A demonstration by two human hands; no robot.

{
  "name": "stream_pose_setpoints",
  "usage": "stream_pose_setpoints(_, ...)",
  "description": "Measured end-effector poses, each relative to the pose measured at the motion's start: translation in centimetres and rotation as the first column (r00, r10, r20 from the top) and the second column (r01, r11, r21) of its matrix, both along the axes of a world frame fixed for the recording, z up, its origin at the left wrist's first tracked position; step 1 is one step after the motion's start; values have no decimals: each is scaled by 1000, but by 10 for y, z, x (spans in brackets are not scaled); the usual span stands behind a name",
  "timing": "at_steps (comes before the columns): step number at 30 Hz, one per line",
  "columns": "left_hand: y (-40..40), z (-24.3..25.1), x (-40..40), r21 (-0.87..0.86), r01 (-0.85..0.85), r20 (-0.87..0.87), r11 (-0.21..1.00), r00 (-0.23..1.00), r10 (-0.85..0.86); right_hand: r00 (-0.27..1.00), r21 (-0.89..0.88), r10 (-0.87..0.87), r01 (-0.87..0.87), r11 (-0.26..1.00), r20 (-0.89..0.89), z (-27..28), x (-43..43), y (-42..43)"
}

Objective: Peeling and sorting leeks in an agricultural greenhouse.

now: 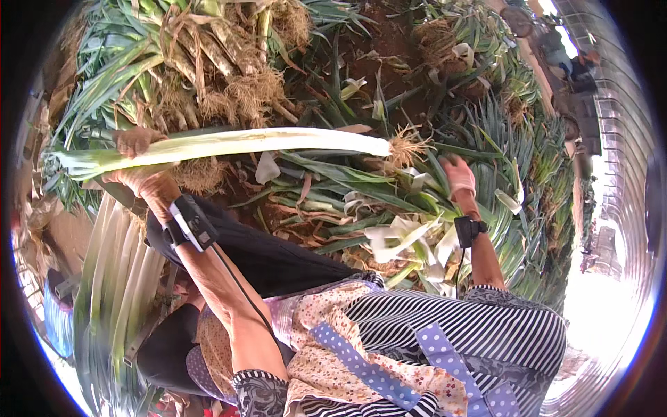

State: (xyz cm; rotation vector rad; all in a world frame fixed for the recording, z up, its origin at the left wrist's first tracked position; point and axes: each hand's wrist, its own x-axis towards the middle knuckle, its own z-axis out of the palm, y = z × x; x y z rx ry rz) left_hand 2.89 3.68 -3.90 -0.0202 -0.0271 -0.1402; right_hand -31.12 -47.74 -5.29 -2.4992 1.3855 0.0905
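A long leek [271,140] with a white shaft lies level in front of me, its root tuft on the right and green leaves on the left. My left hand [139,159] is closed round its leafy end. To the right of the roots, my right hand [459,174] is blurred beside long green leaves; whether it grips one cannot be told. Peeled pale leaf pieces [404,240] are scattered below and between my hands. Each wrist carries a black strapped device.
Untrimmed leeks with brown roots [234,78] are heaped at the upper left. Cleaned leeks [117,271] lie side by side at the lower left. Leek leaves [531,198] pile up along the right. Brown soil [385,47] shows at the top, and a ribbed translucent wall [625,120] curves at far right.
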Motion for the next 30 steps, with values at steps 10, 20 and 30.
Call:
stream_pose_setpoints(10, -11, -3, -7, 257, -78, -208, 963, 969, 134, 689, -84, 668, -676, 732, 280, 114, 108, 149)
stream_pose_setpoints(20, 12, -27, 5, 248, -41, -154, 968, 985, 81, 664, 319, 575, -741, 591, 479, 66, 113, 128)
stream_pose_setpoints(30, 5, -31, -13, 537, 196, -237, 820, 968, -76, 633, 106, 735, -771, 628, 244, 72, 97, 146)
